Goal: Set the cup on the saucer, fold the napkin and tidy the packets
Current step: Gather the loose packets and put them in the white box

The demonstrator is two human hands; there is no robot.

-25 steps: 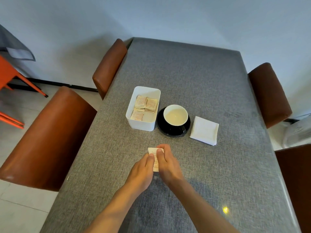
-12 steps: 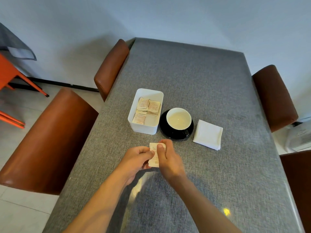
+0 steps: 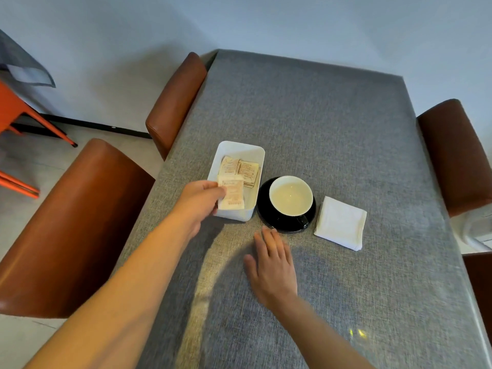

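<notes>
A white cup [image 3: 290, 196] stands on a black saucer [image 3: 266, 217] in the middle of the grey table. To its right lies a folded white napkin [image 3: 340, 222]. Left of the saucer stands a white box [image 3: 234, 213] with several beige packets [image 3: 247, 169] inside. My left hand [image 3: 199, 202] holds a beige packet [image 3: 231, 194] over the near end of the box. My right hand [image 3: 271, 265] lies flat on the table in front of the saucer, fingers apart, holding nothing.
Brown padded chairs stand along the table's left side [image 3: 69, 222] [image 3: 173, 102] and right side [image 3: 455, 155]. An orange chair [image 3: 16, 115] stands on the floor at far left. The grey table [image 3: 306, 115] reaches back to the wall.
My left hand has carried the packet from the table's middle up and left over the box. My right hand has let go of it and now rests flat on the table.
</notes>
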